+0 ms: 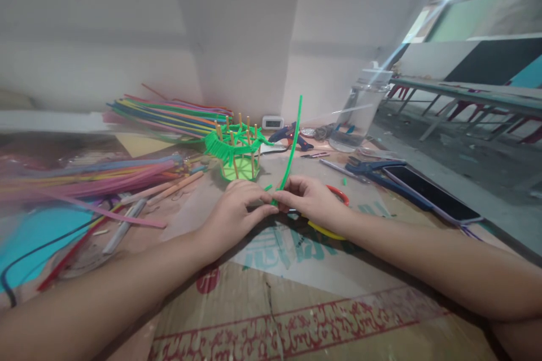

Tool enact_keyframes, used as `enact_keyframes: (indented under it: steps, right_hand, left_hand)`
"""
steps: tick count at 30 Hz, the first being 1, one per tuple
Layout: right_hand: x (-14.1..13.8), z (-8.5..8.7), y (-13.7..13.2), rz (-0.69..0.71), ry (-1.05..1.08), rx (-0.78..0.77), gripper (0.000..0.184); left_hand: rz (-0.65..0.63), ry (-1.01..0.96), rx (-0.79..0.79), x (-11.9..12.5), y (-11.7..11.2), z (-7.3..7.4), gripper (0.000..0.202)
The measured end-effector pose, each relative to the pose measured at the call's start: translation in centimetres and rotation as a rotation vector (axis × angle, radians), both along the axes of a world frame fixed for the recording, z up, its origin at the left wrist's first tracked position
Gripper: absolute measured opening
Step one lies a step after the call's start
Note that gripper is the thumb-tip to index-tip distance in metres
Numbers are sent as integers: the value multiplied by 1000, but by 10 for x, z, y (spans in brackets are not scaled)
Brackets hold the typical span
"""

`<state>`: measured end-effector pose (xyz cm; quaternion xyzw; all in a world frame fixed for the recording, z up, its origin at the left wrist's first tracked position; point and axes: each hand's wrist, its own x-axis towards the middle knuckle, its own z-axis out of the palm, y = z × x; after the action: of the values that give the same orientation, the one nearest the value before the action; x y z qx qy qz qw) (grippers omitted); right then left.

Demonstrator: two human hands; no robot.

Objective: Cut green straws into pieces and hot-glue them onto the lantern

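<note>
Between my two hands is a green pipe cleaner (294,144), its free end standing up and curving slightly to the right. The thumb and fingers of my right hand (307,197) pinch it near its lower end. My left hand (243,203) meets the right at the fingertips, its thumb and forefinger pressed together at that same lower end; a short green tip shows just above them. Behind my left hand stands a small round frame of wooden sticks (235,166) on a green base, with green pipe cleaner woven around its upper part. Scissors (326,231) with red and yellow handles lie partly hidden under my right hand.
Bundles of coloured pipe cleaners (169,115) lie at the back left, with more pink strips (139,180) nearer. A glue gun (292,136), a small digital display (272,122) and a clear water jar (359,113) stand behind. Pliers (389,180) and a phone (432,192) lie right.
</note>
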<state>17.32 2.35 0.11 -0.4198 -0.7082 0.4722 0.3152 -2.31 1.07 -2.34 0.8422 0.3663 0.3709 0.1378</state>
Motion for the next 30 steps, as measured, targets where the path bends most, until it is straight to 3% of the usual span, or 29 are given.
enact_keyframes:
  steps: [30]
  right_hand:
    - [3, -2, 1, 17, 9, -10, 28]
  left_hand:
    - [-24, 18, -26, -1, 1, 0, 11]
